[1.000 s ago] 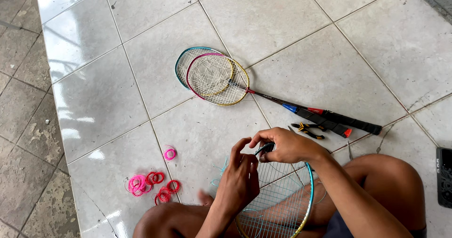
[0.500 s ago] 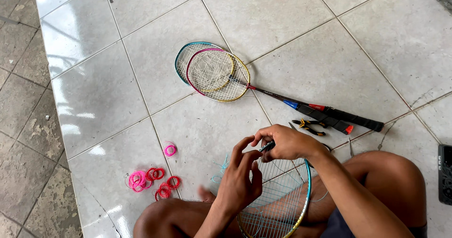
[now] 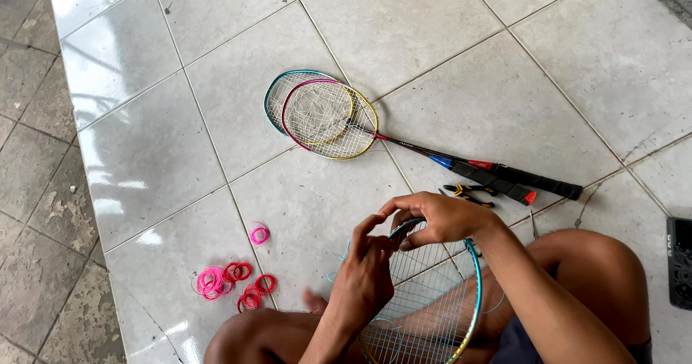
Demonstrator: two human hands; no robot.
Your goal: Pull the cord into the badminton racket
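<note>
A badminton racket with a teal and yellow frame [image 3: 472,277] rests on my lap, its head pointing away from me. My right hand [image 3: 436,216] grips the top of its rim with curled fingers. My left hand [image 3: 364,274] pinches at the strings and rim just beside it, fingers closed. Thin string loops hang off the frame at the left.
Two more rackets [image 3: 324,115] lie stacked on the white tiled floor ahead, handles [image 3: 519,180] pointing right. Small pliers [image 3: 468,191] lie beside the handles. Pink and red string coils [image 3: 231,281] sit at the left. A dark device [image 3: 679,263] lies at the right edge.
My hands have shifted slightly on the racket rim; the left hand has risen closer to the right. Nothing on the floor has moved.
</note>
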